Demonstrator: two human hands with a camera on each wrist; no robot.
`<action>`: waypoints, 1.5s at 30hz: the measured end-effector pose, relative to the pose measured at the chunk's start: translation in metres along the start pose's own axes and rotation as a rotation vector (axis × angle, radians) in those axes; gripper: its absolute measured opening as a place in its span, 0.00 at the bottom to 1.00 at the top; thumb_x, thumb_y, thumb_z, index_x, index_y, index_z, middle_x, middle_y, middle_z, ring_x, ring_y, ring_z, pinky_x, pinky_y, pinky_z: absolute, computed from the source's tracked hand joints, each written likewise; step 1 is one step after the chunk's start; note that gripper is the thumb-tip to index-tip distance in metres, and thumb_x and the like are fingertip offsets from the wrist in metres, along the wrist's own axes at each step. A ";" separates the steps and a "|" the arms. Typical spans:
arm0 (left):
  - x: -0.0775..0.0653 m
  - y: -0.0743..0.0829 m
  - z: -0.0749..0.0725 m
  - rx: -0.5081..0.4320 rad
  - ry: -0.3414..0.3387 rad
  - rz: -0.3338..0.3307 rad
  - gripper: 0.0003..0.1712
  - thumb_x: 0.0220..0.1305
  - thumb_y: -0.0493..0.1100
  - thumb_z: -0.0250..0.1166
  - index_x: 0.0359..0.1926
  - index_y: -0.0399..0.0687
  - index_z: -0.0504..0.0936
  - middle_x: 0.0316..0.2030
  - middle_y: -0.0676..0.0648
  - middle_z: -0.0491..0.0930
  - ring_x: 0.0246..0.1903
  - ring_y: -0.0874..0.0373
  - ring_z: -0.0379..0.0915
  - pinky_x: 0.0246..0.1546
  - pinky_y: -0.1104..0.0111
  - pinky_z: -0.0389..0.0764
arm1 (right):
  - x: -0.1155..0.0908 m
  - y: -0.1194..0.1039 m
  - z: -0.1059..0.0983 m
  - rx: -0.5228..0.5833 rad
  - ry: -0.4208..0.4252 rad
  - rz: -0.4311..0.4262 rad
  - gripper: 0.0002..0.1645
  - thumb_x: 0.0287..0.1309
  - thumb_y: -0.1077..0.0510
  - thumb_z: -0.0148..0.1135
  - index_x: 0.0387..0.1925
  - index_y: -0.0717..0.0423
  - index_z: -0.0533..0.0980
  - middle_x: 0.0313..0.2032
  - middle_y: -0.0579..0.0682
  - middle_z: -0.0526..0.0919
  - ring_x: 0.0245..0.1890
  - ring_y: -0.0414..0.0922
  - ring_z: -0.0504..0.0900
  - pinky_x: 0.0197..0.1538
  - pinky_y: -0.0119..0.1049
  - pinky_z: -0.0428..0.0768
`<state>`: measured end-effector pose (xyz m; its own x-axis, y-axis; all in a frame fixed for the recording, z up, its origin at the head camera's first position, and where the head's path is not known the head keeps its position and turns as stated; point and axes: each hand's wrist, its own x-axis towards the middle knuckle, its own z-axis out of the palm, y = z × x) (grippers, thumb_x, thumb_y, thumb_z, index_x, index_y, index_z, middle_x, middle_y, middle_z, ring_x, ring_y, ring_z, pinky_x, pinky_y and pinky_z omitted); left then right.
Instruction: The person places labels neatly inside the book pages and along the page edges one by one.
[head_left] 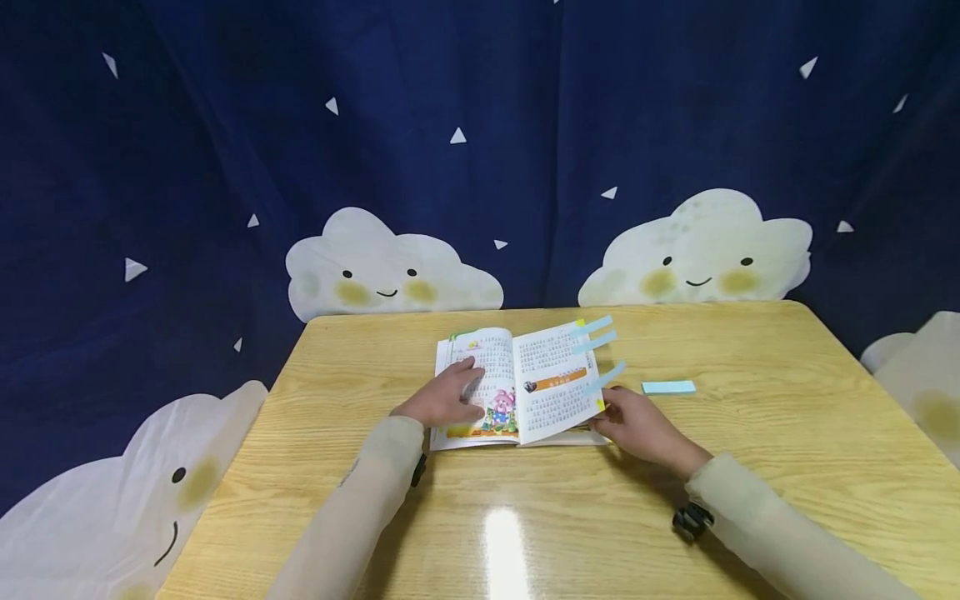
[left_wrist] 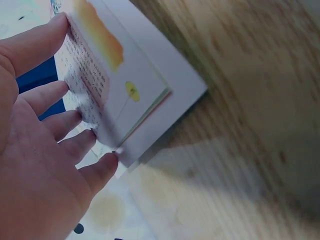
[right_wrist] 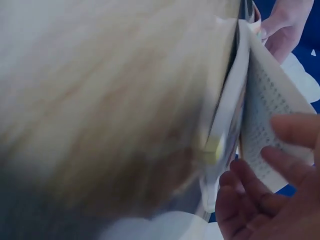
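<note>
An open book (head_left: 555, 375) with printed text and a pink cartoon figure lies on the table. My left hand (head_left: 446, 396) rests on its left page, fingers spread; in the left wrist view, fingertips (left_wrist: 107, 162) meet the page near its edge. At the lower right corner of the right page is my right hand (head_left: 637, 421), with that page raised off those beneath. In the right wrist view, thumb and loosely bent fingers (right_wrist: 290, 170) stand apart, overlapping the underside of the raised page (right_wrist: 272, 95). Pale blue sticky strips (head_left: 596, 342) and yellow tabs project from the page's right edge.
A pale blue strip pad (head_left: 669, 387) lies on the wooden table (head_left: 787, 417) to the right of the book. Behind the table hangs a dark blue curtain (head_left: 450, 83) with white triangles and smiling clouds.
</note>
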<state>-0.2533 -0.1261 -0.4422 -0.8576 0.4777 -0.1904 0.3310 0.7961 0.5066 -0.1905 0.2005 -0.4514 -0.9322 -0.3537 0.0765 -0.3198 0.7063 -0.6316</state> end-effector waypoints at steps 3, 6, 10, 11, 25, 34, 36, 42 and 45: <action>0.000 0.000 0.001 0.005 -0.009 -0.006 0.42 0.64 0.50 0.66 0.75 0.48 0.61 0.79 0.41 0.48 0.78 0.45 0.45 0.76 0.52 0.57 | 0.000 0.005 0.001 0.000 -0.012 -0.042 0.17 0.63 0.63 0.61 0.54 0.56 0.80 0.44 0.53 0.84 0.35 0.40 0.78 0.37 0.32 0.77; 0.001 0.001 0.001 0.011 -0.009 -0.013 0.42 0.64 0.50 0.66 0.75 0.49 0.61 0.79 0.42 0.48 0.78 0.46 0.46 0.76 0.53 0.58 | 0.002 0.009 -0.001 -0.067 0.006 -0.123 0.19 0.59 0.63 0.65 0.53 0.53 0.81 0.47 0.54 0.85 0.41 0.46 0.82 0.42 0.38 0.79; 0.001 0.002 0.002 0.003 -0.018 -0.020 0.42 0.64 0.50 0.66 0.76 0.50 0.60 0.79 0.43 0.48 0.78 0.46 0.46 0.76 0.53 0.59 | 0.003 0.013 -0.003 -0.207 -0.024 -0.174 0.25 0.49 0.61 0.73 0.53 0.54 0.82 0.38 0.52 0.85 0.37 0.45 0.77 0.38 0.36 0.73; 0.002 0.002 0.003 0.001 -0.021 -0.021 0.42 0.65 0.50 0.66 0.76 0.50 0.60 0.79 0.43 0.48 0.78 0.46 0.46 0.76 0.53 0.59 | 0.003 0.014 -0.003 -0.231 -0.040 -0.170 0.27 0.47 0.61 0.75 0.53 0.54 0.82 0.34 0.51 0.83 0.33 0.43 0.74 0.36 0.35 0.71; 0.004 0.003 0.003 -0.008 -0.036 -0.063 0.42 0.64 0.51 0.66 0.75 0.51 0.61 0.79 0.44 0.48 0.78 0.45 0.47 0.76 0.51 0.58 | -0.002 0.018 -0.007 -0.347 -0.076 -0.144 0.09 0.51 0.58 0.73 0.32 0.58 0.80 0.30 0.47 0.75 0.31 0.41 0.66 0.33 0.33 0.65; 0.004 0.003 0.002 0.007 -0.037 -0.074 0.42 0.64 0.50 0.67 0.75 0.52 0.61 0.79 0.45 0.48 0.78 0.46 0.46 0.76 0.52 0.57 | 0.002 0.015 -0.014 -0.316 -0.006 -0.185 0.14 0.56 0.59 0.69 0.46 0.52 0.85 0.40 0.49 0.85 0.39 0.43 0.78 0.38 0.38 0.75; 0.005 0.003 0.002 0.012 -0.033 -0.070 0.42 0.64 0.50 0.67 0.75 0.52 0.61 0.79 0.45 0.49 0.78 0.46 0.46 0.77 0.53 0.56 | 0.003 0.013 -0.015 -0.330 0.008 -0.154 0.06 0.56 0.57 0.70 0.37 0.51 0.83 0.33 0.45 0.83 0.32 0.40 0.76 0.33 0.34 0.72; 0.006 0.003 0.003 0.007 -0.037 -0.072 0.42 0.64 0.50 0.67 0.75 0.52 0.61 0.79 0.45 0.48 0.78 0.47 0.46 0.77 0.53 0.56 | 0.008 0.008 -0.016 -0.218 -0.029 -0.043 0.05 0.62 0.56 0.65 0.36 0.53 0.79 0.28 0.45 0.84 0.24 0.36 0.76 0.27 0.30 0.71; 0.006 0.003 0.003 0.006 -0.037 -0.071 0.41 0.64 0.50 0.67 0.75 0.52 0.61 0.79 0.45 0.48 0.78 0.46 0.46 0.76 0.53 0.57 | 0.010 0.006 -0.016 -0.087 -0.047 -0.019 0.12 0.66 0.56 0.61 0.47 0.57 0.79 0.38 0.51 0.88 0.32 0.39 0.84 0.32 0.31 0.78</action>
<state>-0.2558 -0.1196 -0.4444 -0.8640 0.4331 -0.2568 0.2723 0.8309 0.4853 -0.2042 0.2109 -0.4420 -0.9174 -0.3948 0.0499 -0.3527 0.7488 -0.5612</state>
